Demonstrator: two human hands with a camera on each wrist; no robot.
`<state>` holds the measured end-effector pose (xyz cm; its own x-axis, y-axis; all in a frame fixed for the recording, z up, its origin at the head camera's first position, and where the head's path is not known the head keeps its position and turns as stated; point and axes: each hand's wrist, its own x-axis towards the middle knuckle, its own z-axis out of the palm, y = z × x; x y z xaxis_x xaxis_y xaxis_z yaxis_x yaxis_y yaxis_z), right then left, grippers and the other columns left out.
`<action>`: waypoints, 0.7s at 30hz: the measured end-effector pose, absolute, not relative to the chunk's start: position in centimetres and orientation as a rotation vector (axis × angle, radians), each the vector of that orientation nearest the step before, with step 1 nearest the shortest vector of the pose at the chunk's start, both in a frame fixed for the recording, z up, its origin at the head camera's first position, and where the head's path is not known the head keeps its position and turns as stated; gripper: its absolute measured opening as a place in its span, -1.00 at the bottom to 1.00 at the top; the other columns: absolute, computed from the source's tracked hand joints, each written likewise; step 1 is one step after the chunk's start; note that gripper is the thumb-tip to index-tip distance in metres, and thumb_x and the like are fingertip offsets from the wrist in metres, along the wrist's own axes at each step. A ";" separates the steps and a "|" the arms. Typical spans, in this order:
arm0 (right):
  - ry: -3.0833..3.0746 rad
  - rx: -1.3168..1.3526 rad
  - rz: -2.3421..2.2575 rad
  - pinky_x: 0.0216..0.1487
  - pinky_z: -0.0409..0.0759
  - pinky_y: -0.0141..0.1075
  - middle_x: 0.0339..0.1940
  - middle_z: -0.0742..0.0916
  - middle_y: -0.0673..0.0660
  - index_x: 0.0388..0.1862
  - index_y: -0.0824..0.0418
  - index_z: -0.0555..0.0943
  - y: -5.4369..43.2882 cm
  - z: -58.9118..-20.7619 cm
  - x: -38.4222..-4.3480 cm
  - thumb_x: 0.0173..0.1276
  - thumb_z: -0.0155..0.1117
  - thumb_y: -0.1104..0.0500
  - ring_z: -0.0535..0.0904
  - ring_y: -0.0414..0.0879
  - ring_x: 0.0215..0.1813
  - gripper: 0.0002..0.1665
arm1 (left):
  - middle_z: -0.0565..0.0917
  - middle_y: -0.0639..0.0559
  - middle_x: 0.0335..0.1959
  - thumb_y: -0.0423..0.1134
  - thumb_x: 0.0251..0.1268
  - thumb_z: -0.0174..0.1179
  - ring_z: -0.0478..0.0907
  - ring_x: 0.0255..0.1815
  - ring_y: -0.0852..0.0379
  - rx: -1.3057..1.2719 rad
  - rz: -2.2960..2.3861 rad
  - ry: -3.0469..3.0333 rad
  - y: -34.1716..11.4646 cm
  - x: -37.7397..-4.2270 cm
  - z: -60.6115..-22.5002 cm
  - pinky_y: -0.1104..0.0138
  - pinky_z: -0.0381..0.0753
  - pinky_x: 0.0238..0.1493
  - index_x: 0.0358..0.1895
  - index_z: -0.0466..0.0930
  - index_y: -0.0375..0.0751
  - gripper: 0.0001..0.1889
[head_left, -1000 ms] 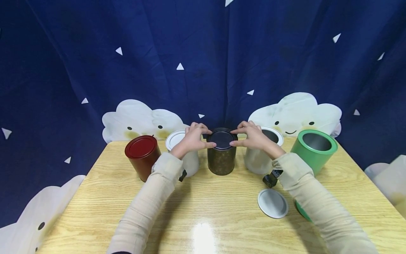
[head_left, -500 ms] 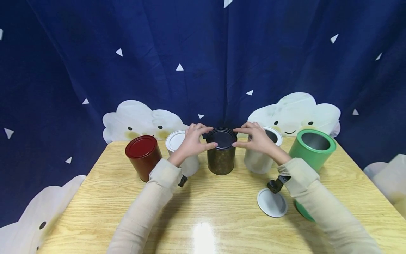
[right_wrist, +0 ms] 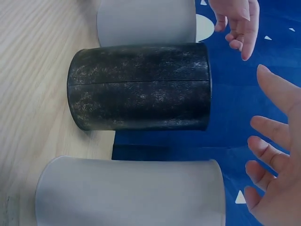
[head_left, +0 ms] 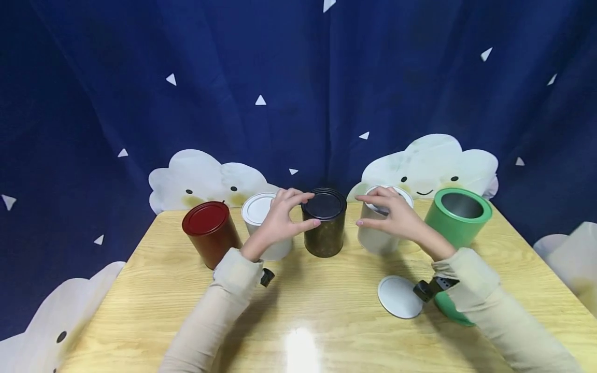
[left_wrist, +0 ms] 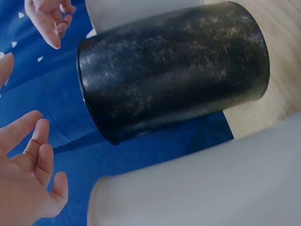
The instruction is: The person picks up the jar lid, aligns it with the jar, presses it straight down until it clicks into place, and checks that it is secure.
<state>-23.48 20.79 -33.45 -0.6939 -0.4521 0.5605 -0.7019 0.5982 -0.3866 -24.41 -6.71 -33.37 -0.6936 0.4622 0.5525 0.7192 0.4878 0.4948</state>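
Observation:
A dark, mottled tin can with a black lid on it stands upright at the middle of the table's back. My left hand hovers at its left, thumb and fingers spread apart, holding nothing. To its right, my right hand is spread in the same way, in front of a silver-white can whose top it partly covers. In the left wrist view the dark can lies beyond my relaxed fingers. The right wrist view shows a gap between the dark can and my fingers.
A red lidded can and a white lidded can stand at left. An uncovered green can stands at right. On the table lie a silver lid and a green disc, partly hidden by the sleeve.
Both hands have come away from the black lid. My right hand has drawn off to the right and my left slightly toward me. The dark can stays in place with its lid on.

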 end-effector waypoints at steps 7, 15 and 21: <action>-2.442 0.886 0.820 -0.13 0.27 -0.18 -0.23 0.60 0.11 -0.02 0.29 0.60 22.7 -33.5 -21.2 -0.11 0.49 0.17 0.38 -0.03 -0.11 -0.41 | 0.53 -0.11 -0.20 -0.14 -0.13 0.41 0.31 -0.13 0.03 -1.058 -1.080 -2.383 -5.7 -22.6 -33.9 0.11 0.21 -0.07 0.07 0.51 -0.28 -0.40; -2.406 0.895 0.803 -0.13 0.32 -0.24 -0.22 0.59 0.07 -0.03 0.27 0.60 24.5 -33.4 -19.4 -0.14 0.50 0.22 0.39 -0.11 -0.11 -0.42 | 0.51 -0.05 -0.29 -0.12 -0.17 0.42 0.32 -0.17 0.05 -1.190 -1.017 -2.304 -3.7 -21.1 -35.3 0.17 0.25 -0.11 0.13 0.43 -0.32 -0.30; -2.384 0.922 0.760 -0.10 0.30 -0.37 -0.22 0.58 -0.04 -0.02 0.25 0.60 26.3 -34.4 -18.0 -0.21 0.53 0.20 0.39 -0.19 -0.09 -0.36 | 0.45 0.05 -0.29 -0.08 -0.16 0.41 0.27 -0.19 0.13 -1.217 -1.024 -2.371 -1.6 -19.4 -36.7 0.26 0.23 -0.13 0.22 0.34 -0.27 -0.22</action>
<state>-18.03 26.29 -34.40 -0.6635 -0.4534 0.5952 -0.7142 0.6210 -0.3231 -19.35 -1.64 -36.66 -0.6032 0.5922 0.5342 0.7949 0.3919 0.4632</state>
